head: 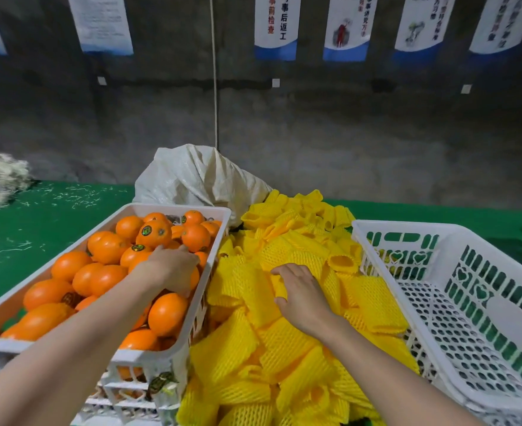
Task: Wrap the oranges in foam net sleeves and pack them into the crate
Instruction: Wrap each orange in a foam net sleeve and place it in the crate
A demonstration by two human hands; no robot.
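Oranges (pixel 107 276) lie heaped in the white supply crate (pixel 173 207) on the left of the green bench (pixel 38 216). A loose pile of yellow foam net sleeves (pixel 284 342) sits just beside it, and the packing crate (pixel 438 229) stands on the right with no wrapped fruit on the part of its floor that shows.

The left hand (pixel 170 269) reaches into the supply crate, its fingers curled over the top of one orange (pixel 195 279) and the thumb down its near side. The right hand (pixel 301 292) rests on the pile, fingers and thumb pinching one sleeve (pixel 281 287).

Judging by the look of them, the fruit is firm, round and fairly weighty, with a smooth skin that could slip. A grasp well round its widest part seems safest, and lifting straight up should avoid rolling its neighbours.

The sleeves look very light, soft and springy. They should be taken by an open end, so the mesh can be stretched wide and drawn over the fruit without tearing.
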